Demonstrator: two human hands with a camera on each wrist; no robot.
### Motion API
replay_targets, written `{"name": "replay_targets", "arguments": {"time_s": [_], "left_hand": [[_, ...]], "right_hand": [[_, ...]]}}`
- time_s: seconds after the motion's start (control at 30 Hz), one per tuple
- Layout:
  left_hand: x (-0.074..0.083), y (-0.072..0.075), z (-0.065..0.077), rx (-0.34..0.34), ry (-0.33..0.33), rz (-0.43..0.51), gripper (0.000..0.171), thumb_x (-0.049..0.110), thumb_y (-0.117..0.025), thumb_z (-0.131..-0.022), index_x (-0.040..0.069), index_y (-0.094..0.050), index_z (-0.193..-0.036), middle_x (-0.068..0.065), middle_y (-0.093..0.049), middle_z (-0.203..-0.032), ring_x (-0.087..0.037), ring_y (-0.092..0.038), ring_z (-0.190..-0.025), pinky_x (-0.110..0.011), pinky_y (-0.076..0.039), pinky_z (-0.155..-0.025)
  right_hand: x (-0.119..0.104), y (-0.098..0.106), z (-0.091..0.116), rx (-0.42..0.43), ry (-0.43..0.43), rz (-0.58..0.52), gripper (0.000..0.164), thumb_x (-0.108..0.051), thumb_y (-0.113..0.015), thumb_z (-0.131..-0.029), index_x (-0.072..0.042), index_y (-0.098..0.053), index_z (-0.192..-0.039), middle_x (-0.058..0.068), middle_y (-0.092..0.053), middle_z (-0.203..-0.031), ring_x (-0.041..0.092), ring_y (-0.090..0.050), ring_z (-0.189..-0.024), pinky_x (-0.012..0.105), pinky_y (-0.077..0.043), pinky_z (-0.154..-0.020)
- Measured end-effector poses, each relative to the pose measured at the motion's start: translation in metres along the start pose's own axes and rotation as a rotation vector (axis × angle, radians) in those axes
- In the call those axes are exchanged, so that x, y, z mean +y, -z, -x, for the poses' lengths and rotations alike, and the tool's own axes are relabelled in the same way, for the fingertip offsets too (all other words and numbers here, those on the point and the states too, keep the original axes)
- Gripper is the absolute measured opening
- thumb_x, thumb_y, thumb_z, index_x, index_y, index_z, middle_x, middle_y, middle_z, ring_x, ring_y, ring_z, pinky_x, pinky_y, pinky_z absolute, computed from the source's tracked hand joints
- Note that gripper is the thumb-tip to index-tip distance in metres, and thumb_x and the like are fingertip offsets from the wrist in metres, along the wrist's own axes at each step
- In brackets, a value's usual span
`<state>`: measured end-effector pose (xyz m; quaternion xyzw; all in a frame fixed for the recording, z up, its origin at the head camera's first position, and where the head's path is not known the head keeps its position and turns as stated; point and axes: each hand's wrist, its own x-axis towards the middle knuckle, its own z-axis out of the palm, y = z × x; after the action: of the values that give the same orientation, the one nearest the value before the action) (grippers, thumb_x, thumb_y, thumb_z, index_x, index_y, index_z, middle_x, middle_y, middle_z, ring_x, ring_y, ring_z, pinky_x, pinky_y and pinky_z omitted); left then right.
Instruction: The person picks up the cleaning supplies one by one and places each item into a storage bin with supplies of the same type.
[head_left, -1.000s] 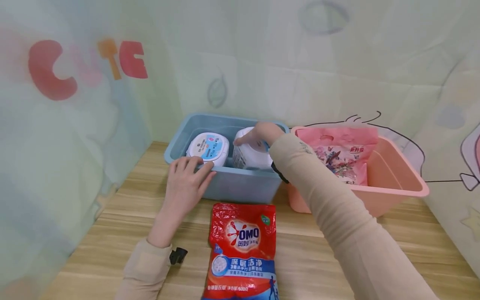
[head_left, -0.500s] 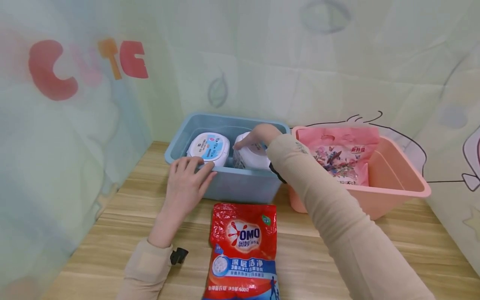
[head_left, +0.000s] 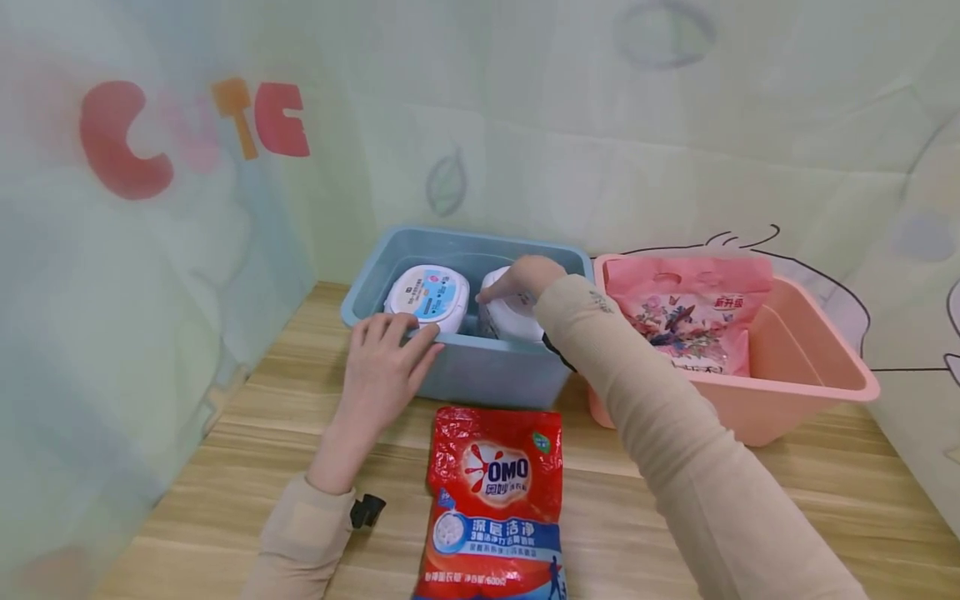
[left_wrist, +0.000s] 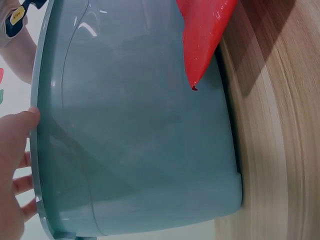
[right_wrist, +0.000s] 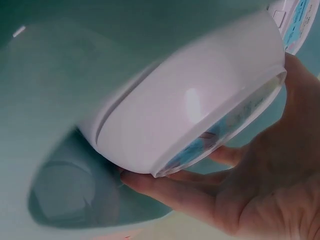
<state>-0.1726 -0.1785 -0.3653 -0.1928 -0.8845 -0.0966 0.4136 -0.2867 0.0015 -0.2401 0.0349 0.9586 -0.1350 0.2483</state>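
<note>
A light blue plastic bin (head_left: 495,375) stands against the back curtain with two white plastic tubs inside. My left hand (head_left: 386,362) holds the bin's front rim at the left. In the left wrist view the thumb lies on that rim, and the fingers show past it. The left tub (head_left: 442,292) has a blue-printed lid facing up. Reaching into the bin, my right hand (head_left: 528,277) grips the right tub (right_wrist: 195,100) with spread, curled fingers around its lid end. That tub sits tilted in the right wrist view; the sleeve hides part of it from above.
Right of the blue bin stands a pink bin (head_left: 787,404) holding a pink floral bag (head_left: 693,312). A red OMO laundry powder bag (head_left: 495,508) lies on the wooden table (head_left: 645,533) in front of the blue bin. A printed curtain (head_left: 600,167) hangs behind.
The tub under my right hand sits slightly lower in the bin than a second ago. My left hand stays on the rim. The head view has shifted slightly left.
</note>
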Motion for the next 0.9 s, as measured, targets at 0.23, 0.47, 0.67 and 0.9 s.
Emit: {"name": "replay_targets", "arguments": {"time_s": [0.23, 0.47, 0.67, 0.9], "left_hand": [[0.000, 0.000, 0.000, 0.004, 0.003, -0.007, 0.022, 0.029, -0.070, -0.087, 0.016, -0.065, -0.105, -0.012, -0.060, -0.101, -0.032, -0.052, -0.097, -0.048, -0.039, -0.087], [0.001, 0.000, 0.001, -0.004, 0.013, -0.013, 0.022, 0.030, -0.069, -0.088, 0.018, -0.065, -0.105, -0.011, -0.060, -0.101, -0.032, -0.051, -0.096, -0.048, -0.039, -0.087], [0.003, 0.000, -0.001, -0.013, 0.008, -0.021, 0.022, 0.032, -0.066, -0.089, 0.017, -0.065, -0.106, -0.010, -0.060, -0.102, -0.030, -0.052, -0.097, -0.046, -0.040, -0.087], [0.007, -0.002, -0.002, -0.017, 0.007, -0.019, 0.022, 0.032, -0.066, -0.090, 0.018, -0.064, -0.107, -0.009, -0.060, -0.103, -0.030, -0.052, -0.096, -0.046, -0.039, -0.087]], "right_hand": [[0.000, 0.001, -0.004, -0.013, -0.027, -0.056, 0.090, -0.060, -0.067, -0.079, -0.011, -0.034, -0.146, 0.009, -0.039, -0.147, 0.024, -0.041, -0.127, 0.037, -0.042, -0.107], [-0.002, 0.005, -0.008, -0.038, -0.029, -0.062, 0.093, -0.060, -0.069, -0.077, -0.011, -0.032, -0.147, 0.009, -0.037, -0.149, 0.024, -0.040, -0.129, 0.038, -0.042, -0.108], [-0.003, 0.010, -0.015, -0.043, -0.032, 0.001, 0.095, -0.063, -0.069, -0.075, -0.011, -0.033, -0.146, 0.008, -0.038, -0.148, 0.024, -0.041, -0.127, 0.037, -0.043, -0.106], [-0.006, 0.014, -0.019, -0.049, -0.046, 0.142, 0.096, -0.067, -0.064, -0.076, -0.011, -0.032, -0.147, 0.008, -0.037, -0.150, 0.021, -0.042, -0.128, 0.032, -0.044, -0.104]]}}
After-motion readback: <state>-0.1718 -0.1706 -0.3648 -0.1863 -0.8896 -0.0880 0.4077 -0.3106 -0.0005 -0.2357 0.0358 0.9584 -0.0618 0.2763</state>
